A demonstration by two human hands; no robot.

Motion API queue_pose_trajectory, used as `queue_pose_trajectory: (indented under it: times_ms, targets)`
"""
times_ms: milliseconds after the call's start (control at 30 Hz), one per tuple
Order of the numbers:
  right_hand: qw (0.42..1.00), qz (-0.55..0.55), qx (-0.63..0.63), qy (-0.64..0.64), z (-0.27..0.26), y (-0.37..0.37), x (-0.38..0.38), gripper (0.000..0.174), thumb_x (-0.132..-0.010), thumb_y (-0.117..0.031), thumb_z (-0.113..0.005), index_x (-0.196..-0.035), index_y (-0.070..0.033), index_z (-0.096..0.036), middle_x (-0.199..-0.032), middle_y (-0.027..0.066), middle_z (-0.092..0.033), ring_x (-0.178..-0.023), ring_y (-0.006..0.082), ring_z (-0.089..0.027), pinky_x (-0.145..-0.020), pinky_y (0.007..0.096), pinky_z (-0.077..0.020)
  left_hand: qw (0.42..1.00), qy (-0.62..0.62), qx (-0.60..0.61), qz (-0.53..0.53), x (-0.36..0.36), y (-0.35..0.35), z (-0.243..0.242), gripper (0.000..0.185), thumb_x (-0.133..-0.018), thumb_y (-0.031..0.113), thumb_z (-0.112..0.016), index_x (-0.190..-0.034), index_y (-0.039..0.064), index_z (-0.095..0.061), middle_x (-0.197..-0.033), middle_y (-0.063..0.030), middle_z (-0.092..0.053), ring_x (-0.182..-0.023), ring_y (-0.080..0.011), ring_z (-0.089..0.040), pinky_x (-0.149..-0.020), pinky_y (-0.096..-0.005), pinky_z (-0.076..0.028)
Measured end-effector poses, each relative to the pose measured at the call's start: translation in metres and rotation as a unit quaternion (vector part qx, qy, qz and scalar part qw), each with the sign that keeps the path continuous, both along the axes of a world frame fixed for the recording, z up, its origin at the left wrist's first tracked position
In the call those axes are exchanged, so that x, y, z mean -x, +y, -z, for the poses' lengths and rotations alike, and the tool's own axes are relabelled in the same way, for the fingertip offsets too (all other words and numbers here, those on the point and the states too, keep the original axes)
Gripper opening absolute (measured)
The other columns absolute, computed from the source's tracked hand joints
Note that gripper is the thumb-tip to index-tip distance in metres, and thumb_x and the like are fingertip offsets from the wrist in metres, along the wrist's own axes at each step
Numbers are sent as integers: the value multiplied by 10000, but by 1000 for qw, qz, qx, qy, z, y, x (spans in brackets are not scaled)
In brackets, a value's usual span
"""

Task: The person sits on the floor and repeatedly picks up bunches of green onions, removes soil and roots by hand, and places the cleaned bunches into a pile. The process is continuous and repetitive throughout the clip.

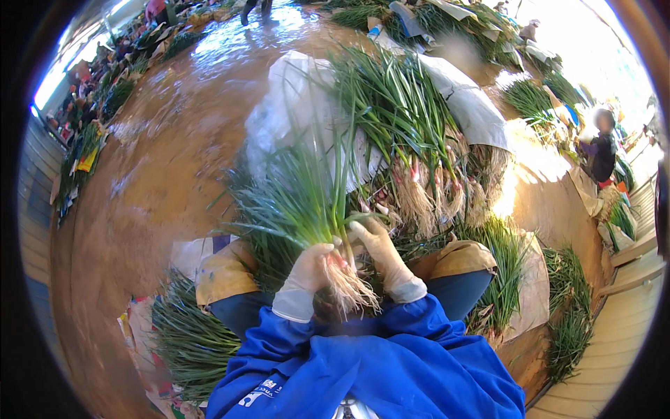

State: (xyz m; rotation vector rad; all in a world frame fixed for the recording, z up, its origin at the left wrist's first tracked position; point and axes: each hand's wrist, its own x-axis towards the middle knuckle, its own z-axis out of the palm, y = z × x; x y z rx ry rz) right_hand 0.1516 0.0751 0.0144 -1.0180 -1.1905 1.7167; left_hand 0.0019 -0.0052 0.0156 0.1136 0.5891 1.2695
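A bunch of green-leaved allium plants (309,204), with reddish bases and long pale roots, stands upright before my chest. My left hand (310,267), in a pale glove, is closed around its stems just above the roots. At the bunch's right side my right hand (379,251), also gloved, has its thumb and fingers at a single stem; whether it grips that stem is hard to tell. Beyond my hands, a large pile of the same plants (413,115) lies on white woven sacking (293,105), roots towards me.
More plants lie beside my left knee (193,330) and right knee (497,267). A person in dark clothing (602,149) sits at the right among further heaps. The brown floor (146,183) looks wet in the distance. A corrugated wall (607,345) runs along the right.
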Motion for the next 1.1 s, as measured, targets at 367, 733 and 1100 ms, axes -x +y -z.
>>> queue_pose_trajectory:
  times_ms: [367,733,1100]
  targets:
    - [982,53,139,121,-23,-4,-27,157,-941,-164,-575,-996,-40,-654,-669,-24,-535,-503,81,-467,-489,225,-383,1000,14,-4,-27,12,-6,8,229,-782,88,-627,-997,13,-604,-996,-149,-637,-822,-258,-619,-755,-402,-540]
    - [633,238,-431,-597,-31,91,-53,142,-776,-163,-692,-863,-111,-592,-731,83,-571,-669,255,-602,-617,372,-507,976,-169,-123,-65,18,9,-9,523,-868,160,-610,-1329,-23,-441,-847,-12,-493,-768,-139,-497,-679,-280,-467]
    - [923,104,-247,-275,-37,12,-18,257,-854,-238,-701,-861,-10,-581,-711,92,-626,-584,171,-589,-563,312,-484,998,-53,7,36,-9,35,7,247,-837,102,-610,-1070,18,-610,-1145,-187,-623,-1031,-316,-612,-890,-481,-508]
